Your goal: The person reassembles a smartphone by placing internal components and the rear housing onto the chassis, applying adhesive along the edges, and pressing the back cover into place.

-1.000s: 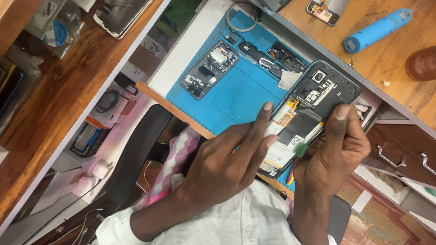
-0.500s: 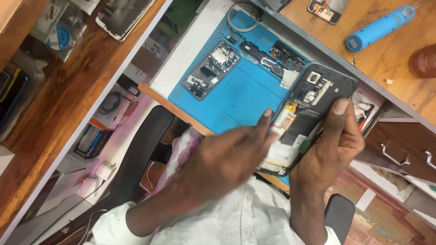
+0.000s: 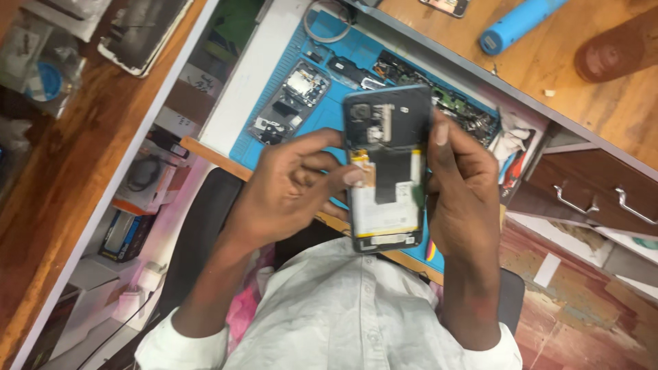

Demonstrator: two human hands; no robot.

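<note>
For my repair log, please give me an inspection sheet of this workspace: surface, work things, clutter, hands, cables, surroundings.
Surface: blue mat on a white bench.
Work things: opened phone, back cover off, battery showing, held upright above the mat.
Clutter: phone part and small pieces on the mat; blue tube-shaped tool on the wooden desk.
Hands: left hand touches the phone's left edge with its fingers; right hand grips the right edge.
Cables: grey cable loop at the mat's top.
Surroundings: drawers with metal handles; boxes on the floor.
</note>
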